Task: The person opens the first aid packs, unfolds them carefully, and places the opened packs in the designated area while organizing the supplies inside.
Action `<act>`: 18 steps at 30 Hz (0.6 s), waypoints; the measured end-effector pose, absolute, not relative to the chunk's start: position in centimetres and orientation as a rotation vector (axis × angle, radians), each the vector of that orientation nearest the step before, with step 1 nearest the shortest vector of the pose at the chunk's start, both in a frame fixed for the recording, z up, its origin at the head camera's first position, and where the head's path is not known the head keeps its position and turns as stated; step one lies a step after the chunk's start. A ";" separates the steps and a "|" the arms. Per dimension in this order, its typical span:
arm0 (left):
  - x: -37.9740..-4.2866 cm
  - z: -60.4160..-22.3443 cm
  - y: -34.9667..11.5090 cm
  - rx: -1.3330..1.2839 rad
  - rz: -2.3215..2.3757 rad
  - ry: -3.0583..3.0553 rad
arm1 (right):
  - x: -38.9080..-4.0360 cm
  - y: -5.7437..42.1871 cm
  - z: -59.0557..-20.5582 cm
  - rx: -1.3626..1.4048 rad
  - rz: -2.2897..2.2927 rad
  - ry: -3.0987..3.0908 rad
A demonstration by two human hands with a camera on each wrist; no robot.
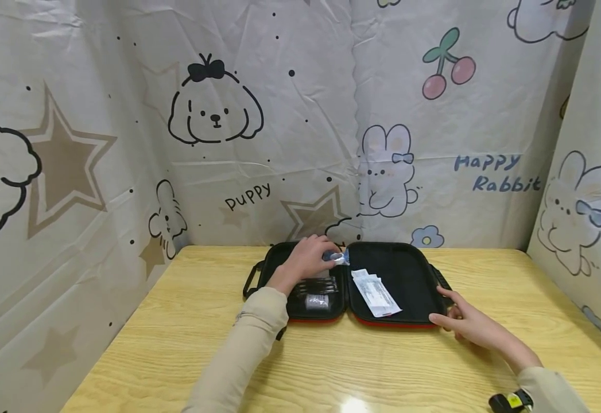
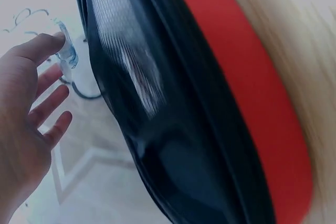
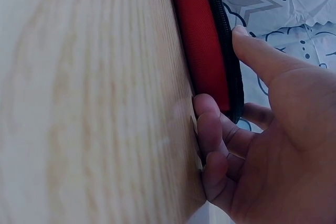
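Observation:
An unfolded zip case (image 1: 408,261), black inside with a red outer shell, lies on the table. Over its left half, my left hand (image 1: 307,258) pinches a small clear plastic packet (image 1: 339,258) with blue marks between thumb and index finger; the other fingers are spread in the left wrist view. Beneath that hand, dark slim items (image 1: 317,285) and a small clear packet (image 1: 317,302) lie in the left half. White printed sachets (image 1: 376,293) rest in the right half. At the case's near right corner my right hand (image 1: 468,324) grips the edge, thumb on the zipper rim.
Wooden table (image 1: 176,355) surrounds the case. A handle (image 1: 251,280) sticks out at the case's left side. Patterned cloth (image 1: 300,160) hangs behind and at both sides of the table. A black device with a yellow label (image 1: 512,400) sits at the right wrist.

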State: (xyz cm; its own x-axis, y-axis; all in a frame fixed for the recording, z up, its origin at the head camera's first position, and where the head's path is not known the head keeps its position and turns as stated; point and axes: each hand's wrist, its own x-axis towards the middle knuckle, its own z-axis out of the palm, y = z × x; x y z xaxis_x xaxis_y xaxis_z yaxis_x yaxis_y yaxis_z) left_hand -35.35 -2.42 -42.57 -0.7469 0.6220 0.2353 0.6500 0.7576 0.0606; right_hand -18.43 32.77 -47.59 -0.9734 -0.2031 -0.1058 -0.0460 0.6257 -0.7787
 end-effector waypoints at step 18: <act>-36.0 -43.0 -12.5 -0.742 -0.300 -2.848 | -18.3 32.7 -47.3 -0.190 -1.248 2.661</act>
